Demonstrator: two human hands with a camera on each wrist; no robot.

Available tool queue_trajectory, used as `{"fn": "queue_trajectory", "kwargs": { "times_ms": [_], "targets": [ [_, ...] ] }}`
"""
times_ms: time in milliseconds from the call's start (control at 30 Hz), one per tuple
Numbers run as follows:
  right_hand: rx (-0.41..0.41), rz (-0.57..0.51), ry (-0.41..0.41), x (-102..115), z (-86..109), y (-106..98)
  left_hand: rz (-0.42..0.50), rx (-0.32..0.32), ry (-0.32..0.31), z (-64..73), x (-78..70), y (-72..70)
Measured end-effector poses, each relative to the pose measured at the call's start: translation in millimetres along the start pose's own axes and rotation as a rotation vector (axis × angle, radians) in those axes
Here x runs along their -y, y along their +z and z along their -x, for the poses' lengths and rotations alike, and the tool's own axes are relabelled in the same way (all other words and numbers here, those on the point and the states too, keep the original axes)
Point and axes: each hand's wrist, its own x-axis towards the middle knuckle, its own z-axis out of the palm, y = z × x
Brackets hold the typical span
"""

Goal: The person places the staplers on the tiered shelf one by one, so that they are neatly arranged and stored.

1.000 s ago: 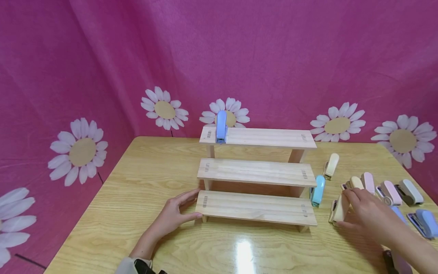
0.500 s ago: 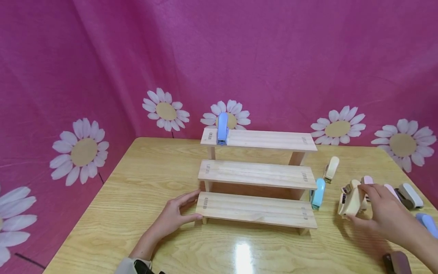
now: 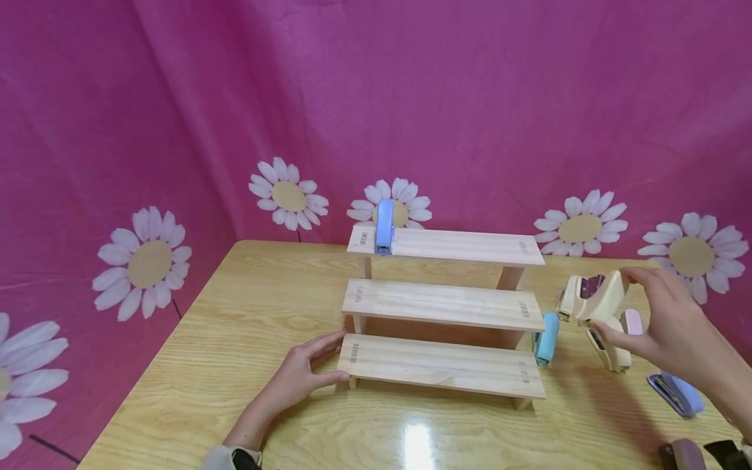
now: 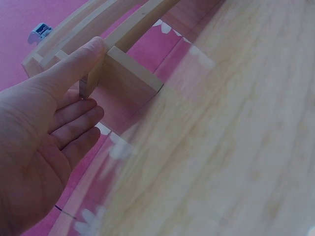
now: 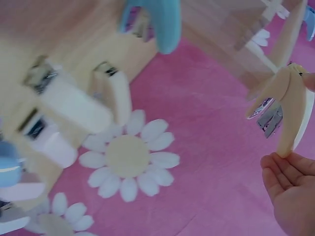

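My right hand grips a cream stapler between thumb and fingertips, raised over the table to the right of the stand. The right wrist view has this stapler with its metal inner part showing. My left hand holds the left end of the wooden three-step stand's lowest board, thumb at the front corner, fingers at the back. On the top board's left end stands a blue stapler. Beside the stand's right end is a teal stapler. The held stapler partly hides another cream one.
More staplers lie at the right: a cream one, a pink one, a periwinkle one and a mauve one. Behind the table hangs a magenta cloth with daisies.
The right hand has lifted the cream stapler off the table, up and away, tilting it. The left hand keeps its place at the stand. The head view has shifted slightly.
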Motion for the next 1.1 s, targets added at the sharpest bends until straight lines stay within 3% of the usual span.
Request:
{"fn": "queue_trajectory", "kwargs": {
  "times_ms": [233,367,633,800,1100],
  "targets": [
    [-0.107,-0.04,-0.072,21,-42.4,8,0.011,-0.003,-0.006,-0.3,1.2,0.6],
    [-0.086,-0.115,-0.11,29,-66.6,16,0.002,0.001,0.011,-0.3,0.9,0.6],
    [-0.089,-0.154,-0.184,51,-105.8,38,0.018,0.007,0.008,-0.8,-0.1,0.6],
    [-0.046,-0.168,-0.213,65,-126.0,51,0.019,0.005,0.006,-1.3,-0.5,0.2],
    [0.082,-0.193,-0.166,92,-150.0,72,0.005,-0.002,0.009,0.3,0.7,0.8]
  ]
}}
